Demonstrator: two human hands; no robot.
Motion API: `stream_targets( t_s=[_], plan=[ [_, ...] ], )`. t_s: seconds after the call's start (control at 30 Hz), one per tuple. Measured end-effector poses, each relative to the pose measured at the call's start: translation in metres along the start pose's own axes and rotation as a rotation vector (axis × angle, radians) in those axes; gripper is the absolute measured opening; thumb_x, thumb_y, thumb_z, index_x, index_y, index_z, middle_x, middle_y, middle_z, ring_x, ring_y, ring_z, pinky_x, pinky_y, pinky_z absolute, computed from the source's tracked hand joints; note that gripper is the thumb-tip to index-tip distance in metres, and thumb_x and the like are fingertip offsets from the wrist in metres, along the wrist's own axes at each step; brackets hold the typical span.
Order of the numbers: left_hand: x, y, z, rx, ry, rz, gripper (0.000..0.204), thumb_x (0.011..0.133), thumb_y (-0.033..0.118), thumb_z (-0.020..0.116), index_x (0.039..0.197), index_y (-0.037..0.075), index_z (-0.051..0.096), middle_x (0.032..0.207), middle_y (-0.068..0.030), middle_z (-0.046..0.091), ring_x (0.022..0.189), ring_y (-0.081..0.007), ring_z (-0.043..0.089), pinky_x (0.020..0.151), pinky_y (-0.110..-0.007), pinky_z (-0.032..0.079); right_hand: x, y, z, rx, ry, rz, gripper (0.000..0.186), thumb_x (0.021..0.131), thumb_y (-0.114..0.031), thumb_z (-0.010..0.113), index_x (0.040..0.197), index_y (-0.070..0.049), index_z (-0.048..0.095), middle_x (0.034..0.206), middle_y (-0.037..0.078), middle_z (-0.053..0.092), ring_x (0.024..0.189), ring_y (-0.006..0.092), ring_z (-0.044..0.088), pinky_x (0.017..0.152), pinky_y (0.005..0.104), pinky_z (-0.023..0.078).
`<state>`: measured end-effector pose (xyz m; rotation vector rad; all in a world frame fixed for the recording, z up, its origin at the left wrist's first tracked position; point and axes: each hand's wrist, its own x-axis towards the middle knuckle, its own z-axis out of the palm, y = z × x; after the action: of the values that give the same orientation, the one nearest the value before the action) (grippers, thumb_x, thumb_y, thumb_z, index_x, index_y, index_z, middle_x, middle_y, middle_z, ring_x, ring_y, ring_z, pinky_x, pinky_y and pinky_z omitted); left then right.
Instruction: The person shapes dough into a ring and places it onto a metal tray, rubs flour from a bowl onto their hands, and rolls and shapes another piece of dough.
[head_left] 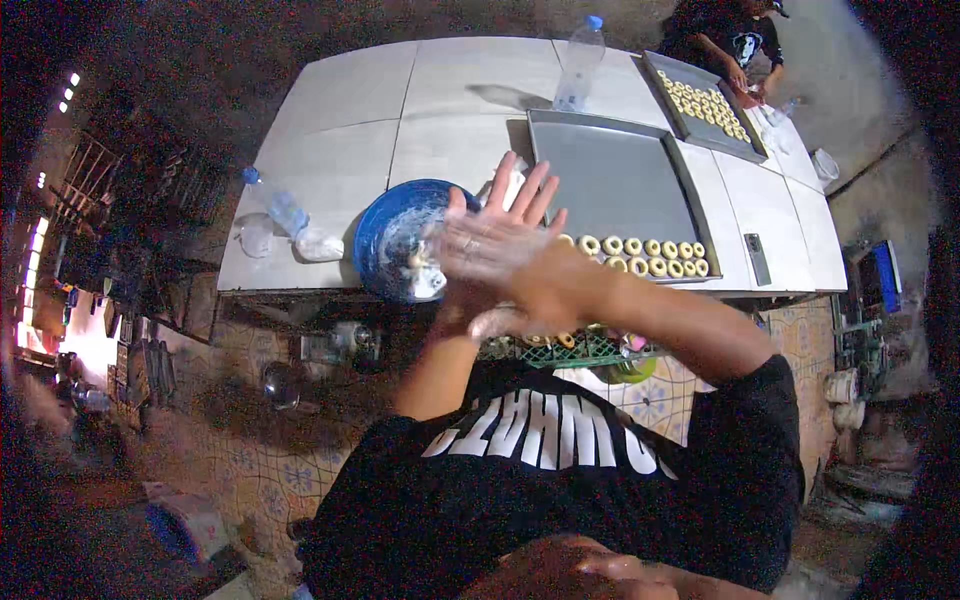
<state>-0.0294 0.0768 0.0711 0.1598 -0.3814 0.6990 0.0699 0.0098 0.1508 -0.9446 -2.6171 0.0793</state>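
Observation:
My left hand is raised over the near side of the table, palm showing, with its fingers stretched and spread. Across its palm lies my right hand, flat and smeared by motion, its thumb standing apart. Whether anything is between the two palms is hidden. Just left of the hands sits a blue basin, white-smeared inside, with pale lumps at its bottom. To the right is a grey metal tray; pale dough rings line its near edge in two rows, partly covered by my right arm.
A tall clear bottle stands behind the tray. Another bottle and a white bag lie left of the basin. A phone rests at right. A co-worker is beside a second tray of rings. Below the table is a green crate.

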Motion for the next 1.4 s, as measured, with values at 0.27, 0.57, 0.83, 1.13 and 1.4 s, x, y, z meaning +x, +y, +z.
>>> stream_targets(
  t_s=[0.27,0.57,0.83,1.13,1.4],
  plan=[
    [0.007,-0.018,0.001,-0.062,0.062,-0.103,0.085,0.1,0.077,0.024,0.166,0.024,0.017,0.173,-0.016,0.013,0.159,-0.0317,0.013,0.127,-0.056,0.013,0.022,-0.003,-0.001,-0.058,0.002,0.175,0.093,0.097,-0.073,0.043,0.161,-0.007,0.031,0.169,0.021,0.024,0.157,0.0402,0.021,0.126,0.0592,0.015],
    [0.023,-0.041,0.021,0.344,0.11,0.047,0.09,0.098,0.077,0.029,0.167,0.023,0.011,0.173,-0.0164,0.012,0.156,-0.0467,0.013,0.127,-0.062,0.009,0.009,0.043,0.003,-0.142,0.187,0.358,0.09,0.097,-0.071,0.046,0.159,-0.006,0.035,0.168,0.02,0.029,0.152,0.0456,0.029,0.124,0.0598,0.021],
    [0.014,0.008,-0.005,0.145,0.042,-0.019,0.091,0.097,0.079,0.028,0.168,0.023,0.014,0.173,-0.0156,0.014,0.161,-0.0295,0.009,0.127,-0.049,0.014,-0.007,0.006,0.01,0.013,0.02,0.196,0.088,0.097,-0.069,0.048,0.156,-0.005,0.04,0.165,0.023,0.031,0.154,0.0421,0.028,0.125,0.0594,0.02],
    [-0.003,0.003,-0.004,0.0,-0.018,-0.177,0.081,0.103,0.07,0.03,0.167,0.022,0.017,0.173,-0.0142,0.015,0.159,-0.0303,0.017,0.127,-0.052,0.021,0.035,-0.014,0.028,-0.016,0.147,0.264,0.093,0.094,-0.075,0.047,0.158,-0.007,0.038,0.167,0.02,0.03,0.153,0.0436,0.028,0.124,0.0599,0.022],
    [-0.018,0.024,-0.008,0.143,0.081,-0.09,0.092,0.097,0.079,0.029,0.168,0.024,0.013,0.173,-0.0174,0.01,0.161,-0.0287,0.01,0.127,-0.049,0.017,0.061,0.006,0.039,-0.151,0.163,0.425,0.09,0.095,-0.072,0.047,0.157,-0.008,0.04,0.168,0.023,0.025,0.152,0.0472,0.029,0.124,0.0598,0.021]
  ],
)
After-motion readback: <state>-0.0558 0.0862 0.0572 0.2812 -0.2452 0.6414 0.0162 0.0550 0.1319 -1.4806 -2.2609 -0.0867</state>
